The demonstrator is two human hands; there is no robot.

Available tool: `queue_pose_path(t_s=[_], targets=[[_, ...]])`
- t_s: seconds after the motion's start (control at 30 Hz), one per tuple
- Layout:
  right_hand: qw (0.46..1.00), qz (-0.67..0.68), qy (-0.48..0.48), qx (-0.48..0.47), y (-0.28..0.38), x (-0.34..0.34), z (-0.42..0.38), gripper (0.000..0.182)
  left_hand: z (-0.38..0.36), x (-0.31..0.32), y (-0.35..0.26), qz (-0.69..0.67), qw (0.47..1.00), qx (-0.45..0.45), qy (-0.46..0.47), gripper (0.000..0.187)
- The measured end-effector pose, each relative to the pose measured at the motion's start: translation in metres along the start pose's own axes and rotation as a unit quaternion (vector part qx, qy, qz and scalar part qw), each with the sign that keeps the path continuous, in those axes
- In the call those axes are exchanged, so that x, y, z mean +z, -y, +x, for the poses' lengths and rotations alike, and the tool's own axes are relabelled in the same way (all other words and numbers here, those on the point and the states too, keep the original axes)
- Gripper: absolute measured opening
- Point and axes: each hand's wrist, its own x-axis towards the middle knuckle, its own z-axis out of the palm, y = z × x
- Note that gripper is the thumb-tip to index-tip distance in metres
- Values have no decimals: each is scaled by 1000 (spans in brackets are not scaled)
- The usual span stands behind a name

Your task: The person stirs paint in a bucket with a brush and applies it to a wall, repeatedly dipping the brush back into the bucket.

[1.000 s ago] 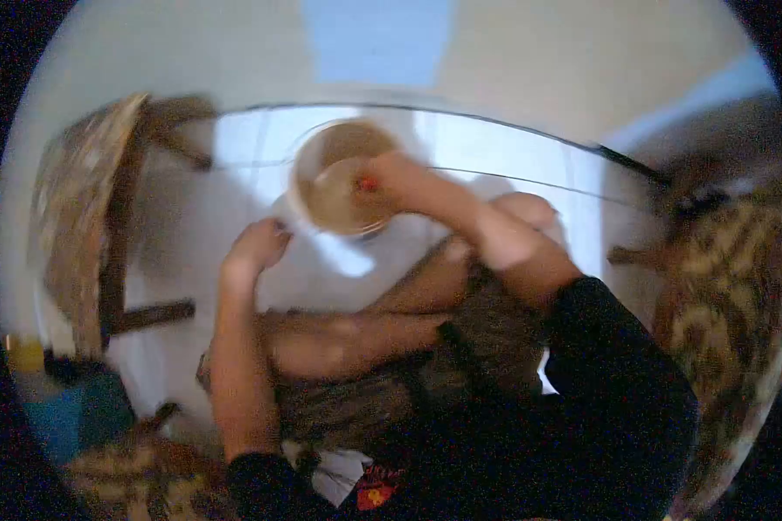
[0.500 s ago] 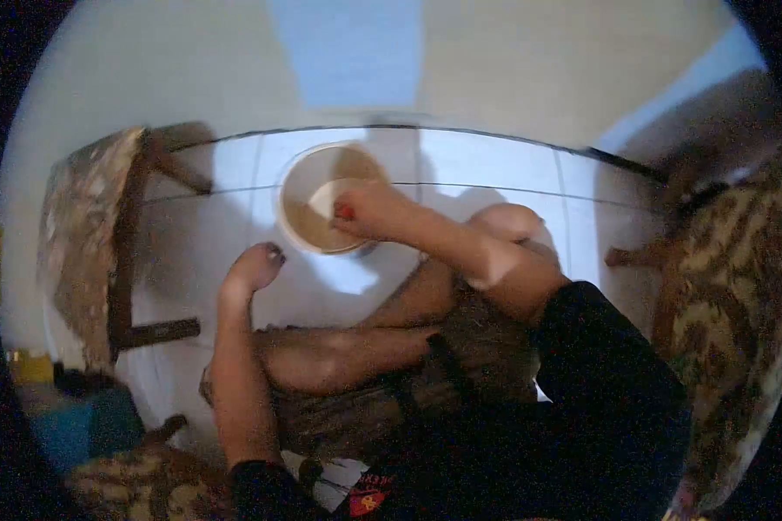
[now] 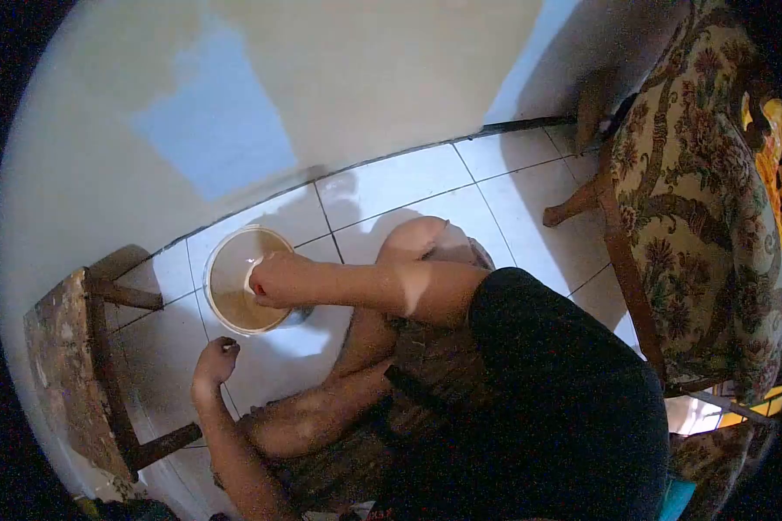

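Note:
A round cream-coloured bucket (image 3: 226, 271) stands on the tiled floor in front of my crossed legs. My right hand (image 3: 280, 280) is closed over the bucket's opening, its fist around a small red object (image 3: 256, 284) that mostly hides inside the fingers. Pale material shows at the bottom of the bucket, partly covered by that hand. Just outside the near left side of the bucket, my left hand (image 3: 216, 361) is curled closed. Something small and whitish shows at its fingertips, too small to name.
At the left is a worn wooden stool (image 3: 69, 373) with its legs toward the bucket. A floral upholstered chair (image 3: 691, 200) stands on the right. Behind the bucket rises a wall (image 3: 365, 78) with pale blue patches. White tiles (image 3: 408, 187) cover the floor.
My view has turned and shifted right, so the bucket appears lower and further left. The right hand stays over the bucket, the left hand beside it; both remain closed.

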Motion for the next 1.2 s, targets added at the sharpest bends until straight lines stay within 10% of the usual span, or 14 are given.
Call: queue_pose_path(t_s=[0.63,0.77,1.2], targets=[[981,101,112,122,-3,-22,15,32,-14,0,-13,111,993,21,-35,30],[987,132,-31,82,-25,-6,14,38,-16,-6,-34,101,995,14,-16,32],[929,309,5,204,-35,-54,20,60,-19,-14,-35,142,990,-5,2,37]])
